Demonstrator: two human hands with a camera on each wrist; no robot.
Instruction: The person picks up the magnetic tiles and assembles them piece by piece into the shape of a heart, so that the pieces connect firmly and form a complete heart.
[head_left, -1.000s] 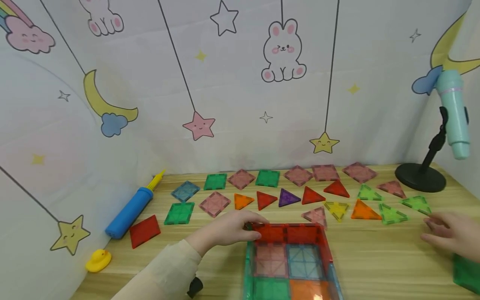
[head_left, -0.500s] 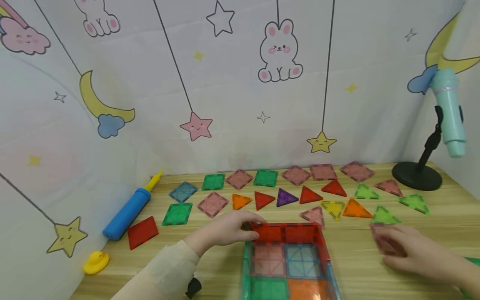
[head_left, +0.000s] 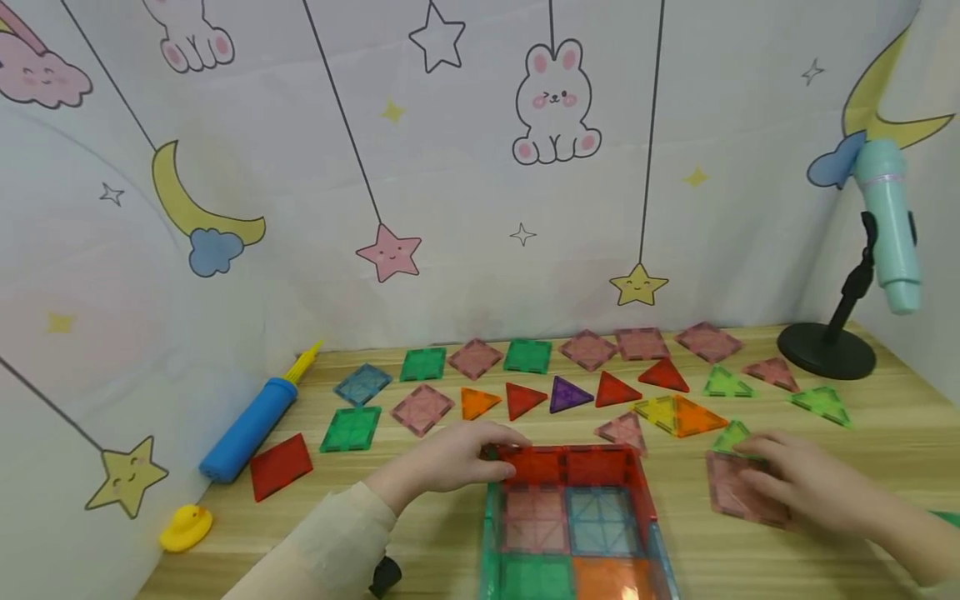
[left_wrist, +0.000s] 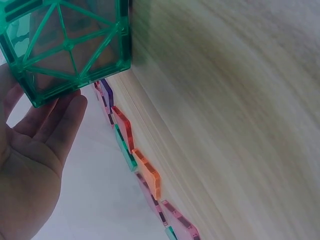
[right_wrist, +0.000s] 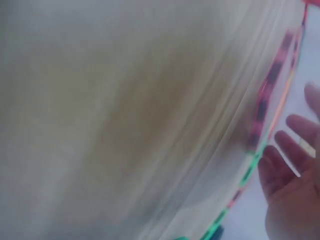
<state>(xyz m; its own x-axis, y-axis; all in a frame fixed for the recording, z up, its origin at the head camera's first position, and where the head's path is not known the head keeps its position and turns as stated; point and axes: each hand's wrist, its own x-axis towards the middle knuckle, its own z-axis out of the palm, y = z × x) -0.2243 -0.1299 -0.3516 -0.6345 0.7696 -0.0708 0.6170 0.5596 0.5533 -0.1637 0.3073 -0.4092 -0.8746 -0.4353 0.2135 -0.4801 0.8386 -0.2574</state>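
Note:
A roofless box of magnetic tiles (head_left: pixel 562 467) stands at the front centre, with red back and right-side tiles, green on the left, and a floor of pink, blue, green and orange squares. My left hand (head_left: pixel 461 458) holds its back left corner, thumb by the green side. In the left wrist view the fingers reach behind a green tile (left_wrist: pixel 70 47). My right hand (head_left: pixel 802 483) lies over a pink square tile (head_left: pixel 727 492), fingers extended and spread in the right wrist view. A light green triangle tile (head_left: pixel 729 437) meets the pink square's back edge, partly hidden by the fingers.
Loose square tiles, such as a green one (head_left: pixel 527 356), line the back. Before them lie several triangles, including a purple one (head_left: pixel 568 395). A blue pump (head_left: pixel 251 429), yellow duck (head_left: pixel 187 528) and red square (head_left: pixel 281 467) lie left. A microphone stand (head_left: pixel 828 350) is back right.
My right hand has moved left from the table's right side, and the pink square now shows under it. The light green and orange triangles have shifted left, orange against the yellow one. Left hand still holds the corner.

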